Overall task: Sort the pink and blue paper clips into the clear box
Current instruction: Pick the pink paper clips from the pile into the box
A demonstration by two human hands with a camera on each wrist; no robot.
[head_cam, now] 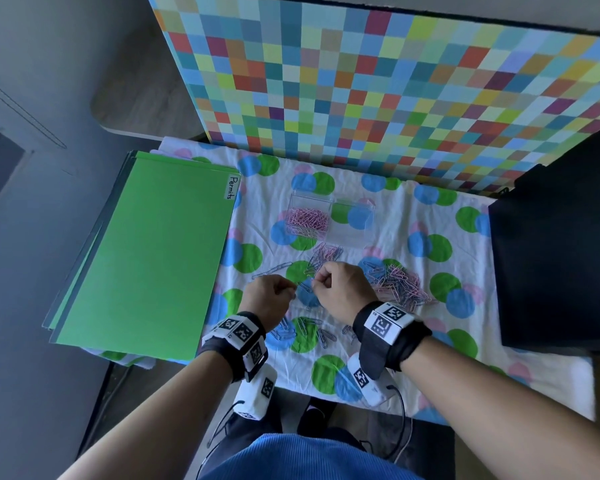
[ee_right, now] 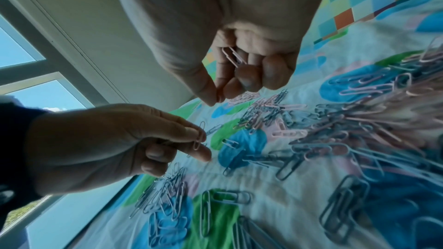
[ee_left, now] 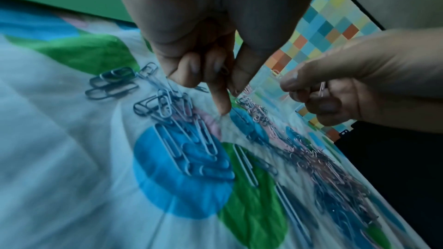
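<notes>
The clear box (head_cam: 330,202) stands on the spotted cloth beyond my hands. Its left compartment holds pink clips (head_cam: 307,220); the right compartment (head_cam: 355,218) shows only cloth through it. A mixed pink and blue pile (head_cam: 399,282) lies to the right of my right hand (head_cam: 317,282). That hand keeps a pink clip (ee_right: 233,57) curled in its fingers, thumb and forefinger tips together. Close beside it, my left hand (head_cam: 293,289) pinches one pale clip (ee_right: 200,135) between thumb and forefinger; I cannot tell its colour. Several blue clips (head_cam: 302,329) lie under my wrists.
A stack of green folders (head_cam: 146,251) labelled Permits lies on the left. A checkered board (head_cam: 378,91) rises behind the box. A dark object (head_cam: 558,254) covers the table's right end. A few more clips (head_cam: 326,252) lie between the box and my hands.
</notes>
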